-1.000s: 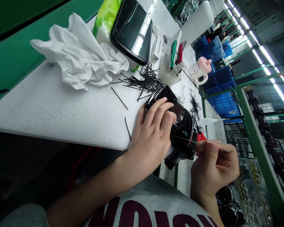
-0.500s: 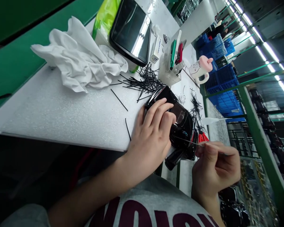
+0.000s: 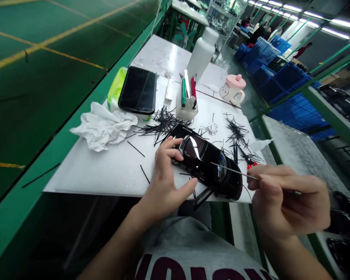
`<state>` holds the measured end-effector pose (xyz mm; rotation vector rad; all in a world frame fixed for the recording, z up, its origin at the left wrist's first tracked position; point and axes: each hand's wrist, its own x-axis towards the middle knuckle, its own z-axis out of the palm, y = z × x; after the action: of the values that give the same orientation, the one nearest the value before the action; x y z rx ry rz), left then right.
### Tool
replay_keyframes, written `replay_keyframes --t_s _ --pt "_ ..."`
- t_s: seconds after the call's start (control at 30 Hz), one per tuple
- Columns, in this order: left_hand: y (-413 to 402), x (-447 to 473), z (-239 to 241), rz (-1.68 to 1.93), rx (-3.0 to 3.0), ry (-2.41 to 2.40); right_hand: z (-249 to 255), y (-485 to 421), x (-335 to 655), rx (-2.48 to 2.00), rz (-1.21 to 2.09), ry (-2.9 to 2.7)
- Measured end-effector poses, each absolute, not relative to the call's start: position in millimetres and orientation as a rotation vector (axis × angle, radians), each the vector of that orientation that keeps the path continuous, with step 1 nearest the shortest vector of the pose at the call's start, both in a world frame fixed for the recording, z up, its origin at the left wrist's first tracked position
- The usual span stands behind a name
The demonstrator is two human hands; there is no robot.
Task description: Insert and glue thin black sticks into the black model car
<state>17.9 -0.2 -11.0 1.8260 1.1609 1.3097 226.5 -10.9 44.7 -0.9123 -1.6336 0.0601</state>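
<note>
A glossy black model car (image 3: 205, 161) lies on the white foam board (image 3: 105, 167) at its near edge. My left hand (image 3: 165, 182) grips the car's left side, fingers curled over its roof end and thumb stretched under it. My right hand (image 3: 282, 202) is closed in a pinch on thin metal tweezers (image 3: 236, 171), whose tip points at the car's windscreen area. One car door hangs open toward me.
Black strips (image 3: 163, 126) lie scattered in piles on the board, more strips (image 3: 239, 134) to the right. A white cloth (image 3: 100, 126), a phone (image 3: 138, 91) on a green pack, a pen holder (image 3: 187, 99), a white bottle (image 3: 201, 54), a pink-lidded cup (image 3: 233, 89) and red-handled cutters (image 3: 251, 163) stand around. Blue crates fill the right.
The view has swung upright and pulled back. The car now lies with its roof up; my left hand has shifted from covering it to gripping its side. The tweezers stay in my right hand.
</note>
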Motion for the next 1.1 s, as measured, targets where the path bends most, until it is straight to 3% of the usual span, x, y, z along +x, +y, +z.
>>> replay_keyframes --t_s 0.3,0.7,0.87,1.1 --pt "-30 -9 -3 0.884 1.987 1.278 80 116 219 -0.977 0.216 -1.932" --pt "-29 -12 -13 0.91 1.904 1.334 61 211 181 -1.094 0.295 -1.994" --pt "-30 -9 -9 0.976 1.814 1.348 69 192 199 -1.149 0.312 -2.086" --pt "-28 -5 -11 1.084 1.661 1.303 61 70 280 -1.069 0.26 -2.414"
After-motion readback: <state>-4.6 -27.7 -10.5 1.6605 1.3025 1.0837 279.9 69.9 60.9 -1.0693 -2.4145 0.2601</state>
